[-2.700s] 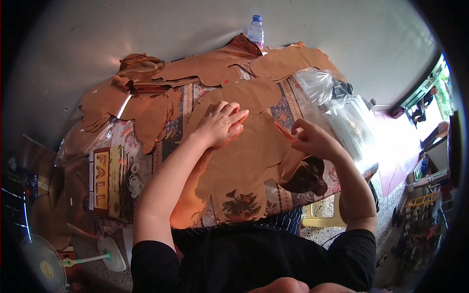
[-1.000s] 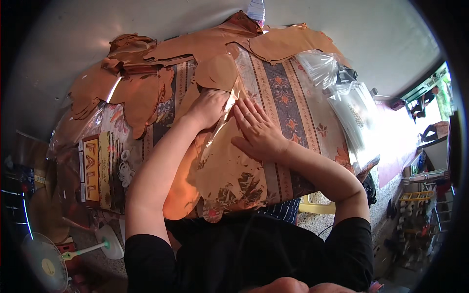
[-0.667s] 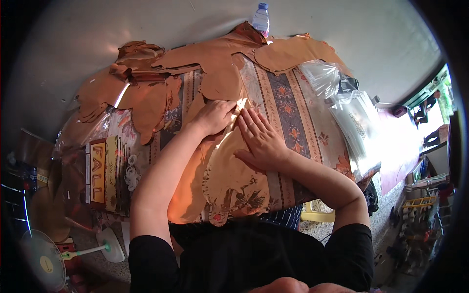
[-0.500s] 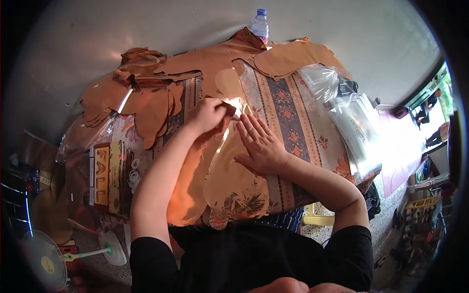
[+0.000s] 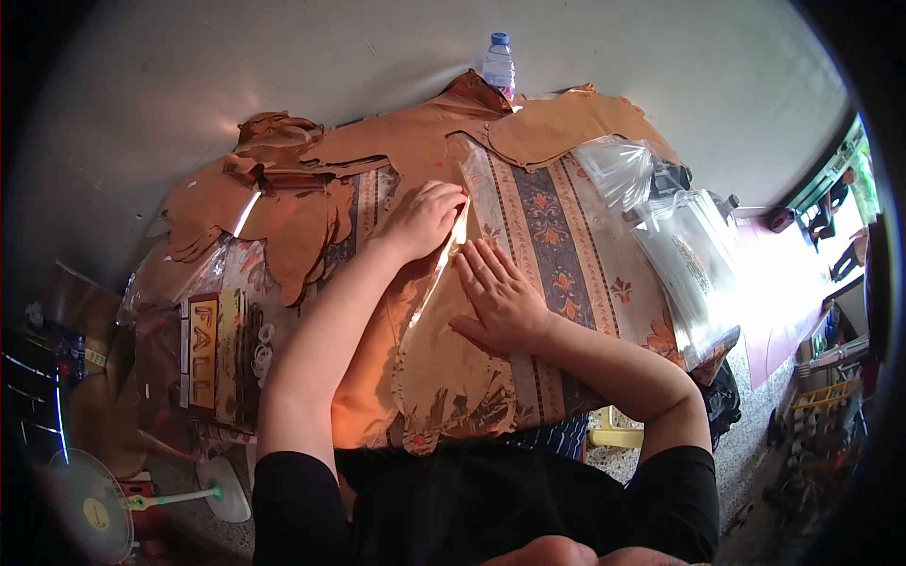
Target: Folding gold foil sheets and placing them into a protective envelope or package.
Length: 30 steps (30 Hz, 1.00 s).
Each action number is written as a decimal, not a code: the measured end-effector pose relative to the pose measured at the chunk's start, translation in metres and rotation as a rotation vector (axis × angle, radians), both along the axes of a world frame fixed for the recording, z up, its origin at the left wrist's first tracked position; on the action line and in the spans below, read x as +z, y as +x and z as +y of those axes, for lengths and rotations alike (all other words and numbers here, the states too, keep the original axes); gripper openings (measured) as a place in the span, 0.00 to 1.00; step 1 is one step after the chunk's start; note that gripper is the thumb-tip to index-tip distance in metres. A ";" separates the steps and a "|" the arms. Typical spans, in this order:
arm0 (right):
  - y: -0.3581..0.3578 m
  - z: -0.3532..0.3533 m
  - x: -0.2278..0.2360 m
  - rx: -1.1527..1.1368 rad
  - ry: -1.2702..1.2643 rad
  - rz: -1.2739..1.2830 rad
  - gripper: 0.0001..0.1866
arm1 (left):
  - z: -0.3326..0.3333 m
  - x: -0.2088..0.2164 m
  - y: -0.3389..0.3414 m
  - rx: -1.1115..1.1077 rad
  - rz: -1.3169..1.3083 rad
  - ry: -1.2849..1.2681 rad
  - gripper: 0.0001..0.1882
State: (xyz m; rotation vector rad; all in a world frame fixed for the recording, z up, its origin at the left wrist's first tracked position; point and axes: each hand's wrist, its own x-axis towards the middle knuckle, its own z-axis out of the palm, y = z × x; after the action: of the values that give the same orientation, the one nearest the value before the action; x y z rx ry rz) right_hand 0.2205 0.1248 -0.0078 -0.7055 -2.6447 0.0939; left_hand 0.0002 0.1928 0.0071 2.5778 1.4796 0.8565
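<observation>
A clear plastic bag [image 5: 472, 377] lies glossy over the patterned tablecloth [image 5: 566, 245] in front of me. My left hand [image 5: 425, 215] is closed on the bag's far left edge, where the plastic catches a bright glare. Flat on the bag just right of that edge rests my right hand [image 5: 498, 300], fingers spread and holding nothing. An orange-brown cut sheet [image 5: 368, 377] lies under my left forearm, partly hidden by the arm and by the bag.
Piles of brown leaf-shaped cut-outs [image 5: 283, 212] cover the table's back and left, with more at the back right [image 5: 566, 127]. A water bottle [image 5: 498, 61] stands by the wall. A stack of clear bags [image 5: 689, 264] lies at the right edge. A fan [image 5: 94, 509] stands on the floor at lower left.
The brown sheet that lay spread under both hands now sits to the left under my left arm. Both hands have come together at the clear bag's edge and slid farther up the table.
</observation>
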 end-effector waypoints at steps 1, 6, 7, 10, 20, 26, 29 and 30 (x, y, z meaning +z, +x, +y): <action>0.000 0.000 0.000 -0.005 0.000 -0.011 0.45 | 0.003 -0.002 0.002 0.019 0.004 -0.042 0.14; 0.001 -0.002 0.001 -0.004 0.010 -0.017 0.45 | 0.018 -0.004 0.005 0.034 0.042 -0.006 0.15; 0.001 -0.002 0.002 -0.004 0.001 -0.023 0.45 | 0.021 -0.004 0.005 0.094 0.084 0.018 0.16; 0.001 -0.002 0.005 -0.007 -0.014 -0.042 0.45 | 0.026 -0.002 0.007 0.228 0.165 0.034 0.17; 0.000 -0.001 0.007 -0.006 -0.060 -0.062 0.48 | -0.042 0.050 -0.009 0.419 0.257 -0.209 0.18; -0.001 0.000 0.011 -0.024 -0.085 -0.050 0.47 | -0.182 0.065 -0.033 0.484 0.196 -0.375 0.21; -0.002 -0.002 0.014 -0.003 -0.039 -0.102 0.45 | -0.241 0.062 -0.025 0.610 0.099 -0.428 0.23; -0.002 -0.001 0.012 -0.006 -0.040 -0.105 0.44 | -0.257 0.056 -0.024 0.639 0.112 -0.379 0.25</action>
State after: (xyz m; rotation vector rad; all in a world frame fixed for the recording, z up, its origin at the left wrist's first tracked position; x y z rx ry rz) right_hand 0.2190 0.1241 0.0038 -0.7504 -2.7481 0.1118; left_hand -0.0237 -0.0640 0.0633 1.9218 2.2864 0.3949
